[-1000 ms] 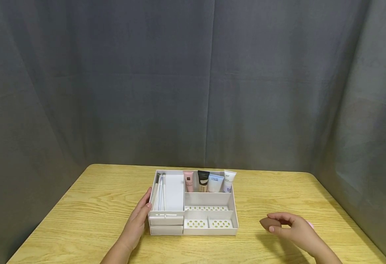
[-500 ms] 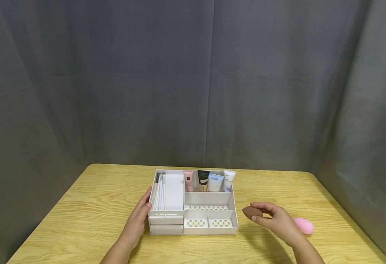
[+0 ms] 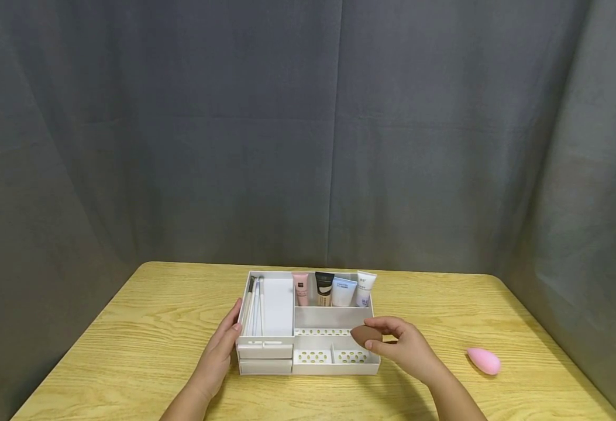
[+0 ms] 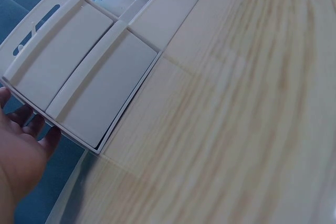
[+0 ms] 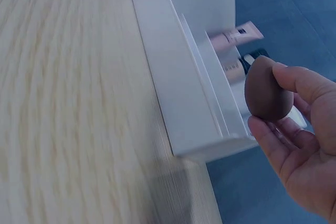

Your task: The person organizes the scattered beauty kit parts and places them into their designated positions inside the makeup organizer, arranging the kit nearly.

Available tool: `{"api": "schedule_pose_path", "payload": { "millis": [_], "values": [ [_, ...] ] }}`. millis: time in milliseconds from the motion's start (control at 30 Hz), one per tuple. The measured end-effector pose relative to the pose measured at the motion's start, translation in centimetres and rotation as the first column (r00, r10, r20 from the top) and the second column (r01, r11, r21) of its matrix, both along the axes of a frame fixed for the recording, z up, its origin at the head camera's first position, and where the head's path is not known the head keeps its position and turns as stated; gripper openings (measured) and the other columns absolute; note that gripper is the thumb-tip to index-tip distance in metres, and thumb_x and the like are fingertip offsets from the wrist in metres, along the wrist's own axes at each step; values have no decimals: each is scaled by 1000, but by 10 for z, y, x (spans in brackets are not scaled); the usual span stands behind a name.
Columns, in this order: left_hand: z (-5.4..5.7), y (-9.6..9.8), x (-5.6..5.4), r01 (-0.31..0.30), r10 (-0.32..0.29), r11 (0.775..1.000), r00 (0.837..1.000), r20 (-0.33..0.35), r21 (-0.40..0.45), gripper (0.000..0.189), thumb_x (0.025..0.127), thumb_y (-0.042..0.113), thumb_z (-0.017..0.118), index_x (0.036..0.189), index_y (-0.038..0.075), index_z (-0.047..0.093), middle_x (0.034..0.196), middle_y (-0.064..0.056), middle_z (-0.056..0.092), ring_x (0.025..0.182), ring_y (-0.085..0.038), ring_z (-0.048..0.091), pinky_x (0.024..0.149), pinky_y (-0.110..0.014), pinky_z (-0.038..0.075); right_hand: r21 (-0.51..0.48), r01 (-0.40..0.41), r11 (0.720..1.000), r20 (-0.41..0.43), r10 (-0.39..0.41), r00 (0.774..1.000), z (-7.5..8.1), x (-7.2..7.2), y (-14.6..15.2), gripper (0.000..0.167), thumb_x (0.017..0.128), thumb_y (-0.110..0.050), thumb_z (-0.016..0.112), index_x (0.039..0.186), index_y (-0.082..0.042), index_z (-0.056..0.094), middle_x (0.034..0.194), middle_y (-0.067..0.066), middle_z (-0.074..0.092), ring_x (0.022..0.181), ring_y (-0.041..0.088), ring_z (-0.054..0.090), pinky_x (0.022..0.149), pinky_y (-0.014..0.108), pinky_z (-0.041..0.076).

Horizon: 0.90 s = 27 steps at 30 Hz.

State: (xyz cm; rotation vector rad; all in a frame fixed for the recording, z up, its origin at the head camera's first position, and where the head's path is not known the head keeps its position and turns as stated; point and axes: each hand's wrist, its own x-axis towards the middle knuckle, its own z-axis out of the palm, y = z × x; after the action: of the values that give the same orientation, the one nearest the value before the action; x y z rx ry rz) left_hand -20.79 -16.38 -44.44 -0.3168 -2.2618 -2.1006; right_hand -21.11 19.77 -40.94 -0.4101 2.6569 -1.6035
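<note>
My right hand (image 3: 408, 348) pinches a brown teardrop makeup sponge (image 3: 365, 335) between thumb and fingers, over the right front compartments of a white makeup organizer (image 3: 334, 369). In the right wrist view the makeup sponge (image 5: 266, 90) shows large, its narrow end up, overlapping the organizer's tubes. My left hand (image 3: 218, 351) rests against the organizer's left side, its thumb near the rim and the other fingers along the wall. Seen from the left wrist, fingertips (image 4: 50, 139) touch the side beside two drawers (image 4: 105, 72).
Several makeup brushes (image 3: 257, 307) lie in the organizer's left tray. A pink tube (image 3: 301, 290), a black-capped tube (image 3: 324, 286), a pale blue tube (image 3: 344, 292) and a white tube (image 3: 364, 286) stand in its back compartment. A pink makeup sponge (image 3: 484, 361) lies on the wooden table (image 3: 439, 304).
My right hand has carried the brown sponge leftward, from beside the organizer to over its right front compartments. The pink sponge has come fully into view. The left hand has stayed still.
</note>
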Motion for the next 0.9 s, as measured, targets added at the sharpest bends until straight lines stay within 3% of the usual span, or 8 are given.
{"api": "schedule_pose_path", "payload": {
  "millis": [367,567,767,833,900],
  "values": [
    [1,0,0,-5,5,1000,1000,8,-9,57,106,34,33,158,16,18,166,-10,10,153,-32,5,98,5,18,-18,-103,995,-20,102,995,-4,-5,-33,35,85,-15,76,115,0,67,111,15,69,94,12,62,78,20,55],
    [1,0,1,-6,6,1000,1000,4,-11,57,106,34,32,158,15,18,166,-11,10,153,-33,5,98,5,18,28,-105,994,-42,106,994,-8,-6,-52,33,83,-18,78,112,-5,70,102,9,71,90,12,62,76,21,54],
    [1,0,1,-8,8,1000,1000,2,-10,57,106,33,32,158,13,17,166,-12,11,153,-33,5,99,5,18,17,-128,992,-51,128,990,-14,-7,-69,33,81,-14,79,110,-1,69,100,13,70,86,15,63,74,19,55],
    [1,0,1,-11,11,1000,1000,6,-16,57,106,34,32,158,13,17,166,-11,11,153,-33,6,104,0,18,34,-124,992,-62,126,990,-17,-8,-74,32,80,-13,79,108,-1,69,100,12,69,86,13,62,74,18,55],
    [1,0,0,-12,12,1000,1000,11,-19,57,106,34,31,158,14,17,166,-11,11,153,-33,6,115,-12,17,56,-117,992,-75,121,990,-19,-9,-78,31,80,-13,80,107,-1,70,101,11,68,85,12,62,75,18,55]
  ]
}}
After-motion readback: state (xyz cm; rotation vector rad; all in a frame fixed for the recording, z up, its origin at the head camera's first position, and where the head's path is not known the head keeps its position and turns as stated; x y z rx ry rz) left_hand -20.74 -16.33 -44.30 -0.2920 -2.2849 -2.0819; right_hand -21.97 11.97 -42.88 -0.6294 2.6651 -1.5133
